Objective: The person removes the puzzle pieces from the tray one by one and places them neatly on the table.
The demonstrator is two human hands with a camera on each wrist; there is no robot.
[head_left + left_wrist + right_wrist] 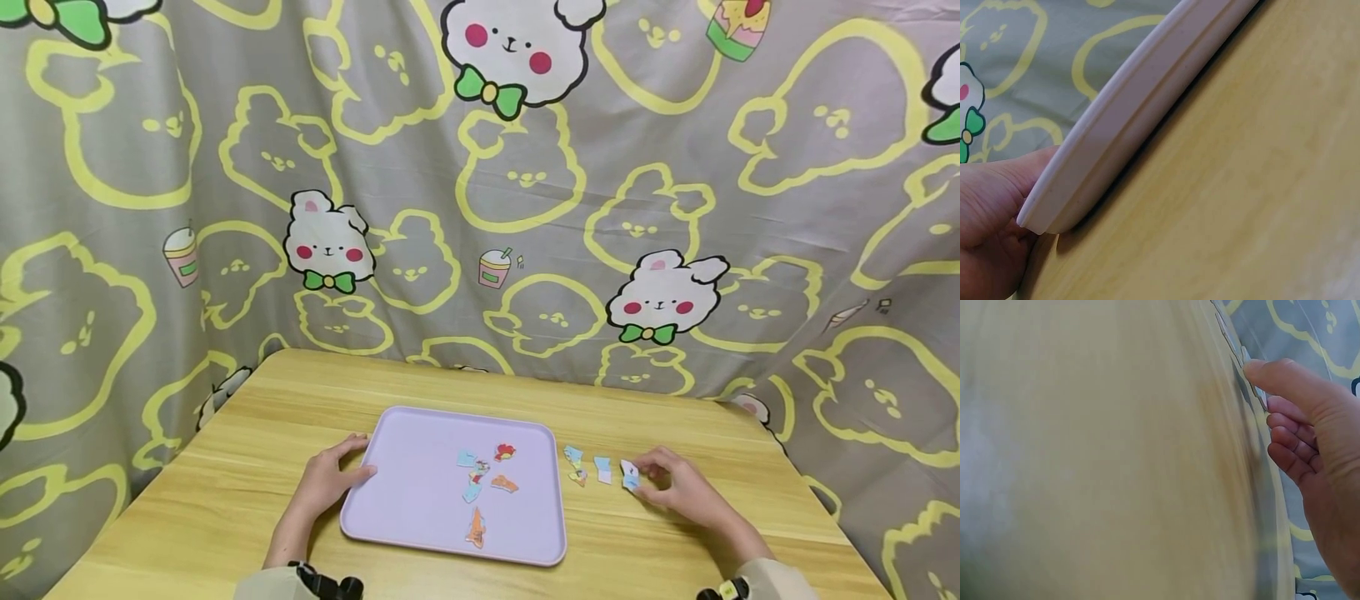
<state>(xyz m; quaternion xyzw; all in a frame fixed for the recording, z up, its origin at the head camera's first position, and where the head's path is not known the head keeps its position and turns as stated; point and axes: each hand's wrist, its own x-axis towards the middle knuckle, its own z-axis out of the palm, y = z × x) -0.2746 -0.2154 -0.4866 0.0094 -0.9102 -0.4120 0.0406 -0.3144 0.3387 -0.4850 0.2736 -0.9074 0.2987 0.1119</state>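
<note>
A lavender tray (405, 492) lies on the wooden table with several cut picture pieces on its right half. My left hand (326, 482) holds the tray's left edge, its thumb over the rim; in the left wrist view the rim (1110, 112) hides part of the fingers. To the right of the tray, my right hand (678, 487) pinches a blue-and-white puzzle piece (629, 477) between thumb and fingers at the table top. That piece (1262, 397) shows nearly edge-on in the right wrist view.
Beside the held piece lie a blue-and-white piece (603, 469) and a multicoloured one (574, 461). On the tray are orange pieces (476, 528), a red one (505, 452) and a light blue one (466, 457). A patterned curtain (420, 317) hangs behind the table (315, 383).
</note>
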